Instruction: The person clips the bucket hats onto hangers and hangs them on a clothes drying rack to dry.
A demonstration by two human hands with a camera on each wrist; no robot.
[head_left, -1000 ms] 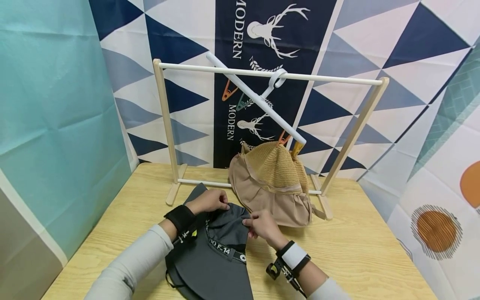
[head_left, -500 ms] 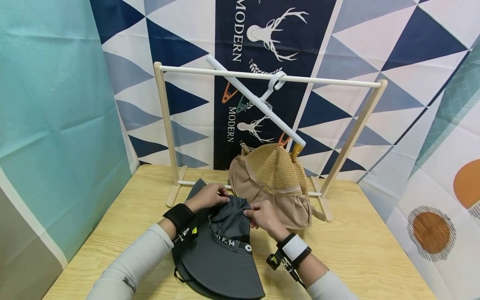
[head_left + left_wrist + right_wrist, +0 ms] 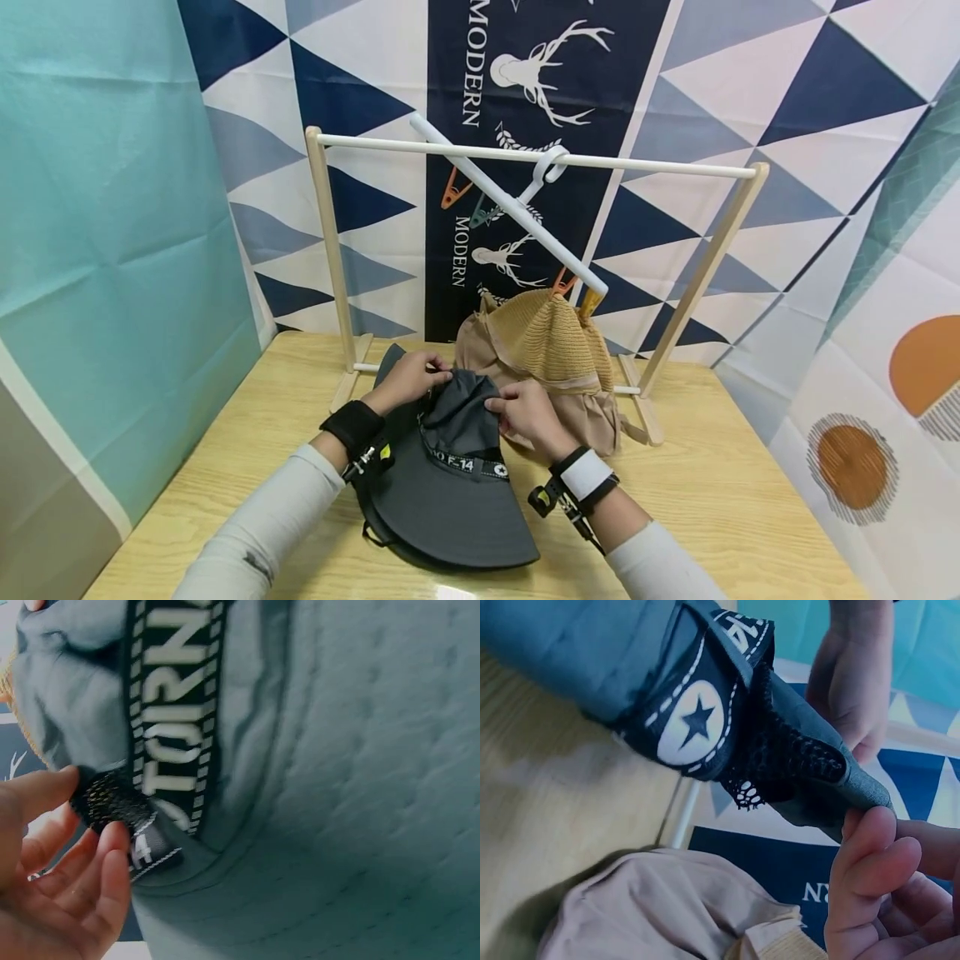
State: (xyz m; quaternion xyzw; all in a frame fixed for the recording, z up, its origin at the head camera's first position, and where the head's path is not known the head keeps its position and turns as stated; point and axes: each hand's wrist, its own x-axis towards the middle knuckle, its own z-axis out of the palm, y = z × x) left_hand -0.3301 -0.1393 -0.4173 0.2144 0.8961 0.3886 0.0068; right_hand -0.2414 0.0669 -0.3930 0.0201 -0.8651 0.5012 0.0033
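Note:
A dark grey bucket hat [image 3: 450,508] with a wide brim and a lettered black band hangs between both hands, just above the table. My left hand [image 3: 412,379] pinches the edge of its crown; the left wrist view shows thumb and fingers [image 3: 112,847] on a dark mesh part beside the band. My right hand [image 3: 531,417] pinches the crown's other side, and in the right wrist view thumb and fingertips [image 3: 874,829] meet on the cloth. Behind them a tan hat with a woven straw crown [image 3: 543,333] hangs by clips from the white hanger [image 3: 517,208].
A wooden rack [image 3: 327,242] with a white top rail [image 3: 637,163] carries the tilted hanger. On the hanger's higher side hang an orange clip [image 3: 454,192] and a green clip [image 3: 480,213]. Patterned cloth walls surround the wooden table [image 3: 720,500].
Both hands have moved up and slightly away from me, drawing the grey hat along. Its brim has come further into view. The hanger and tan hat stay in place.

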